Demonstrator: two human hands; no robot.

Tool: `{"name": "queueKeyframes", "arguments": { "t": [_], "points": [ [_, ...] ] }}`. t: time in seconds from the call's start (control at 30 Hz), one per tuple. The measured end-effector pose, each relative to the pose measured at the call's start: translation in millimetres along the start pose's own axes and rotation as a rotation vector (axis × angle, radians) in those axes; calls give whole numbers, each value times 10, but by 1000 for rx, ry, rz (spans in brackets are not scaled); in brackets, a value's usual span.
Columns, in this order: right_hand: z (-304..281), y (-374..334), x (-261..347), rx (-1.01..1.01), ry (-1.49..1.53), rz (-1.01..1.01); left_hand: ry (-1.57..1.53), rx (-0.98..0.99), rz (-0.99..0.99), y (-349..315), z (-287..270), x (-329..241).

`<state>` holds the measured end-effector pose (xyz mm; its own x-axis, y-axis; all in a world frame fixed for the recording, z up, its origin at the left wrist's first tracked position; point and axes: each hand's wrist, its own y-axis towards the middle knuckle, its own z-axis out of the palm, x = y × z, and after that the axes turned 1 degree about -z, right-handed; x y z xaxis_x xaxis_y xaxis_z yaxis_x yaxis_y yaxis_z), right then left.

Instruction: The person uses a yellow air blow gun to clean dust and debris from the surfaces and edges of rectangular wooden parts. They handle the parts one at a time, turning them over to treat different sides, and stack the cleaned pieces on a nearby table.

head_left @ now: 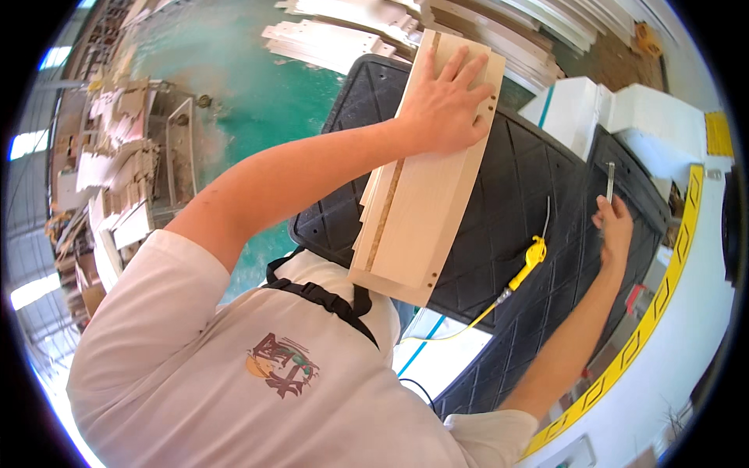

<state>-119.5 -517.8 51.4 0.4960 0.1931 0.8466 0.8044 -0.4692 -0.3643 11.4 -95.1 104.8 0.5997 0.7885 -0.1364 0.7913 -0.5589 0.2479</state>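
Observation:
My left hand [445, 109] lies flat with fingers spread on the far part of a stack of pale wooden boards [421, 222]. The top board has a long brown groove and small dark holes near its corners; the edges of the boards below step out at the left. Out to the right, my right hand [615, 222] pinches a slim silver metal tool [610, 179] held upright; its exact kind is too small to make out. Between the two, a yellow air blow gun [524, 265] with a thin curved nozzle rests on the black ribbed work surface [499, 210].
A yellow hose [460, 331] runs from the blow gun toward my waist. White blocks [569, 113] stand behind the black surface. A yellow marked strip [655, 312] borders the right side. More boards [328, 47] lie beyond the bench, and stacked wood [125, 179] stands at left.

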Motion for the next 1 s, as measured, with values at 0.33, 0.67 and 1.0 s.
{"name": "queueKeyframes", "arguments": {
  "t": [0.33,0.67,1.0],
  "points": [
    [1919,-4413,111,29,626,280,-356,-90,86,168,117,255],
    [3007,-5482,-147,-34,762,486,-206,160,189,1148,531,992],
    [3027,-5428,-40,-14,436,299,-98,153,300,566,334,519]
  ]
}}
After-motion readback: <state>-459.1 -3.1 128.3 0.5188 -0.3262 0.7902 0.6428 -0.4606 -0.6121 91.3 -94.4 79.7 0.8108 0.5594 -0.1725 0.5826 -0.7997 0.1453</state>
